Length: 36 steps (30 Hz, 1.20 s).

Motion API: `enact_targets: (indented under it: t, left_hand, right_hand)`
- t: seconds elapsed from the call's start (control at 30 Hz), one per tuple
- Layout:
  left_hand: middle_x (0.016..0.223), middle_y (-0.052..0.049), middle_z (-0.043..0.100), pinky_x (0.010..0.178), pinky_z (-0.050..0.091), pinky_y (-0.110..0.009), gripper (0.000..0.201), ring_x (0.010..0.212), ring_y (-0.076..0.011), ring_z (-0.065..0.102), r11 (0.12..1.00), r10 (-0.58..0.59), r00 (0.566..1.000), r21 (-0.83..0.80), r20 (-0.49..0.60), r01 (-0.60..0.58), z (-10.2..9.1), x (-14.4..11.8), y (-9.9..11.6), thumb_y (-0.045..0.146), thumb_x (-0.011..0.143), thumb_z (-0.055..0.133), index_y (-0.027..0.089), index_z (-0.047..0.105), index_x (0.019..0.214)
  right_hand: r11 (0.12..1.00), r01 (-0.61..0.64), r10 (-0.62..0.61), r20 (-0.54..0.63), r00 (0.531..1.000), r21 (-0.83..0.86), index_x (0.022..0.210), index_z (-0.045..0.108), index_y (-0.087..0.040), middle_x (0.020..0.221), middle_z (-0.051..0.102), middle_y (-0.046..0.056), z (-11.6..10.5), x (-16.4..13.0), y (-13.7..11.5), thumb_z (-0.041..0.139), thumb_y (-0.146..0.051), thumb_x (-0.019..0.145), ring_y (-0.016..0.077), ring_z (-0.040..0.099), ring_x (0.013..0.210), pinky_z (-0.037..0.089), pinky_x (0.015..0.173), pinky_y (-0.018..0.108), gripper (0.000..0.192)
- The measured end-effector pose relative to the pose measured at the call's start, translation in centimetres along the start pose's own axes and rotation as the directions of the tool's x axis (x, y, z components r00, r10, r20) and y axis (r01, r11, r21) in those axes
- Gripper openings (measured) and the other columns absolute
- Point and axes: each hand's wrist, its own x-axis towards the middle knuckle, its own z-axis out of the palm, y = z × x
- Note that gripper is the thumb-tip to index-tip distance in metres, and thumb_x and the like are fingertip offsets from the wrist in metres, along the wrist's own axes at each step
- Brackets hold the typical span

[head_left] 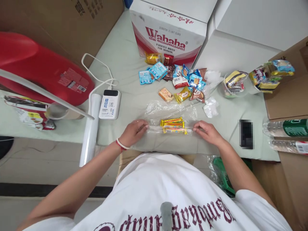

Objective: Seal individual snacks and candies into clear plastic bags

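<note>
Several small yellow-wrapped snack sticks [173,125] lie in a bundle on a sheet of clear plastic film [166,110], close to the table's front edge. My left hand [134,131] pinches the film at its near left side, thumb against fingers. On the near right side, my right hand [207,131] pinches the film in the same way. Between my hands the film's near edge is drawn across the front of the sticks. Just beyond the film lie an orange-and-white wrapped snack [165,95] and a yellow snack packet [182,94].
A pile of snack packets [180,80] lies before the Wahaha carton [168,35]. At left are a white power bank [109,105] with a cable and a roll of film [90,131]. Snack-filled cups [234,86], a blurred dark object [246,134] and bottles [286,128] are at right.
</note>
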Motion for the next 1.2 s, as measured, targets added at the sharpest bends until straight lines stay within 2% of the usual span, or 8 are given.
enact_targets:
  t: [0.17,0.3,0.57,0.7,0.8,0.9,1.03,1.2]
  left_hand:
    - [0.088,-0.012,0.068,0.081,0.048,-0.043,0.03,0.091,-0.0293,0.063,0.951,-0.138,0.979,0.256,-0.152,0.174,1.2,3.8,0.4,0.037,0.094,0.049,0.02,0.071,0.082]
    - [0.09,-0.013,0.065,0.082,0.048,-0.044,0.03,0.093,-0.0306,0.061,0.923,-0.202,0.954,0.282,-0.222,0.261,2.6,4.5,0.4,0.038,0.094,0.051,0.019,0.071,0.083]
    - [0.133,-0.019,0.059,0.114,0.036,-0.056,0.049,0.133,-0.0381,0.048,0.942,-0.133,0.841,0.198,-0.525,0.272,3.0,3.0,3.1,0.045,0.089,0.06,0.017,0.064,0.129]
    - [0.143,-0.012,0.057,0.125,0.014,-0.061,0.036,0.152,-0.0398,0.03,0.954,-0.039,0.906,0.254,-0.421,0.16,3.3,3.8,4.2,0.048,0.091,0.061,0.028,0.072,0.12]
    - [0.138,-0.012,0.06,0.125,0.016,-0.062,0.021,0.15,-0.0401,0.033,0.96,-0.1,0.92,0.206,-0.379,0.189,4.1,5.0,3.4,0.039,0.089,0.065,0.026,0.075,0.102]
    - [0.145,-0.017,0.055,0.122,0.026,-0.06,0.047,0.148,-0.0405,0.037,0.957,-0.157,0.898,0.163,-0.411,0.242,5.0,5.7,2.3,0.039,0.083,0.071,0.021,0.067,0.126]
    - [0.147,-0.021,0.052,0.118,0.034,-0.056,0.069,0.143,-0.0404,0.042,0.939,-0.211,0.873,0.156,-0.439,0.305,5.6,6.0,1.8,0.046,0.08,0.075,0.017,0.059,0.14]
    - [0.135,-0.012,0.064,0.118,0.036,-0.056,0.022,0.144,-0.0378,0.043,0.968,-0.175,0.93,0.118,-0.324,0.223,4.0,5.7,0.8,0.037,0.082,0.072,0.024,0.078,0.099]
  right_hand:
    - [0.932,-0.119,0.128,0.002,0.992,-0.343,0.104,0.071,-0.017,0.098,0.071,0.011,-1.1,5.7,-0.1,0.053,-0.031,0.1,0.0252,0.062,0.094,0.046,0.084,0.035,0.023]
    - [0.883,0.001,0.0,0.003,1.0,-0.47,0.124,0.069,-0.017,0.122,0.069,0.015,0.0,10.1,-3.2,0.051,-0.03,0.103,0.0306,0.054,0.118,0.045,0.094,0.038,0.031]
    - [0.831,-0.037,0.106,0.093,0.99,-0.555,0.137,0.061,-0.01,0.116,0.072,0.019,4.0,15.7,-5.6,0.068,-0.027,0.094,0.0358,0.058,0.115,0.043,0.092,0.043,0.047]
    - [0.873,-0.06,0.149,0.148,0.978,-0.484,0.106,0.074,-0.017,0.099,0.073,0.012,3.2,15.8,-5.1,0.065,-0.029,0.095,0.0304,0.06,0.104,0.042,0.087,0.039,0.019]
    - [0.881,-0.007,0.069,0.113,0.991,-0.474,0.101,0.076,-0.019,0.113,0.07,0.012,2.0,15.3,-5.6,0.066,-0.032,0.095,0.0324,0.054,0.113,0.041,0.092,0.042,0.017]
    - [0.835,0.118,-0.056,0.13,0.99,-0.537,0.101,0.076,-0.019,0.122,0.067,0.014,1.2,13.8,-7.0,0.061,-0.03,0.098,0.0323,0.052,0.113,0.04,0.09,0.04,0.018]
    - [0.764,0.263,-0.096,0.3,0.949,-0.589,0.117,0.074,-0.022,0.104,0.068,0.012,1.9,10.4,-9.0,0.047,-0.019,0.103,0.0255,0.058,0.092,0.036,0.074,0.035,0.03]
    - [0.768,0.349,-0.103,0.435,0.895,-0.536,0.146,0.061,-0.029,0.108,0.07,0.009,4.0,6.3,-8.6,0.051,-0.011,0.099,0.0231,0.061,0.092,0.038,0.073,0.032,0.052]
